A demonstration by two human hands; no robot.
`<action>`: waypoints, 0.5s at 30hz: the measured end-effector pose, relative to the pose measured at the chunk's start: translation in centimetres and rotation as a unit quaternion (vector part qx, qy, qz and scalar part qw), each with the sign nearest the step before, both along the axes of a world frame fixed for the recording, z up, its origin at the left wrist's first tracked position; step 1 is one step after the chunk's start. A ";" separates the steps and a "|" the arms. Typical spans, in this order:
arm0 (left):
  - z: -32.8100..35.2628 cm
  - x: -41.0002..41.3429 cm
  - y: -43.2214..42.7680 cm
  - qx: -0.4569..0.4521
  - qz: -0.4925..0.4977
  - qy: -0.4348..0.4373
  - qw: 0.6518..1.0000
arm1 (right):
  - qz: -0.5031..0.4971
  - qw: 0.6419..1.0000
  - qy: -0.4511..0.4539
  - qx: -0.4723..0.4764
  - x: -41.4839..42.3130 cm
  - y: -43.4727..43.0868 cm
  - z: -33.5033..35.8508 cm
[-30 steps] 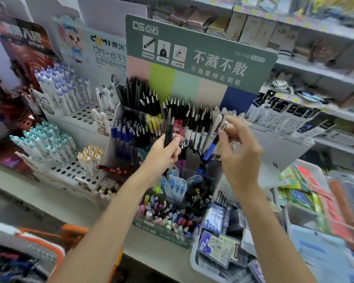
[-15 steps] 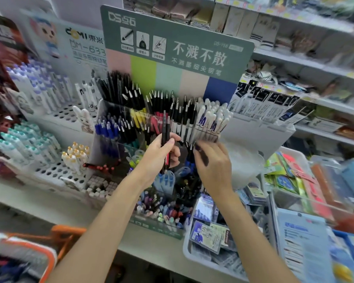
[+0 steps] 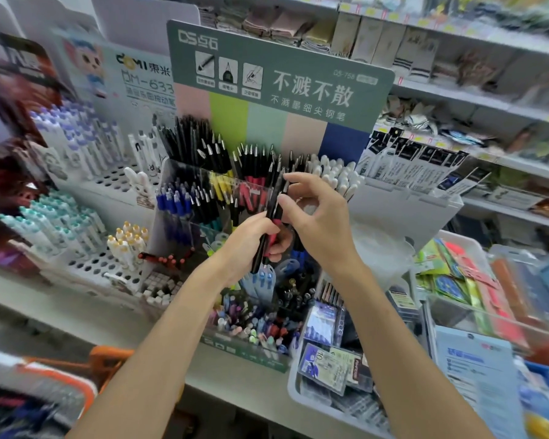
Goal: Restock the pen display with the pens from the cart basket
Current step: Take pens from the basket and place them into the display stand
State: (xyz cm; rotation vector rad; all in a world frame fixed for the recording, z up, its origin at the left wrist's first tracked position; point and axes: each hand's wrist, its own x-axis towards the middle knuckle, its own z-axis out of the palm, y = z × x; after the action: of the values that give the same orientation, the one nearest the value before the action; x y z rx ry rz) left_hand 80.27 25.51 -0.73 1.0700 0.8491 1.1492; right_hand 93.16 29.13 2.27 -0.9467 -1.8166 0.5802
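Pen bundle held before the pen display.
Our left hand grips the pen bundle; our right hand, just above, pinches the top of one pen.

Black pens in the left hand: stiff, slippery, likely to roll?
The black pens look like straight, slim, rigid barrels, so probably stiff and light. Their glossy round bodies may slide against each other in the left hand while the right hand pinches one near its top. Laid flat, they would likely roll.
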 end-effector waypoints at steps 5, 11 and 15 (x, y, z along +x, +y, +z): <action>0.0 -0.7 1.0 -0.035 0.215 0.058 0.974 | -0.037 0.993 0.063 0.089 -2.0 2.0 3.3; -0.9 -2.7 1.5 -0.008 0.330 0.113 0.937 | -0.067 0.980 0.048 0.180 -4.6 6.4 6.4; -0.9 -3.0 1.2 -0.025 0.274 0.044 0.960 | -0.047 0.985 -0.101 0.132 -5.2 8.4 4.5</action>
State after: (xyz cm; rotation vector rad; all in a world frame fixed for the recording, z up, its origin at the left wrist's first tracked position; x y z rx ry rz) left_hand 77.29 26.71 -1.63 0.8693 1.2878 1.5346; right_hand 87.97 37.49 6.74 -0.9281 -1.9584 0.1822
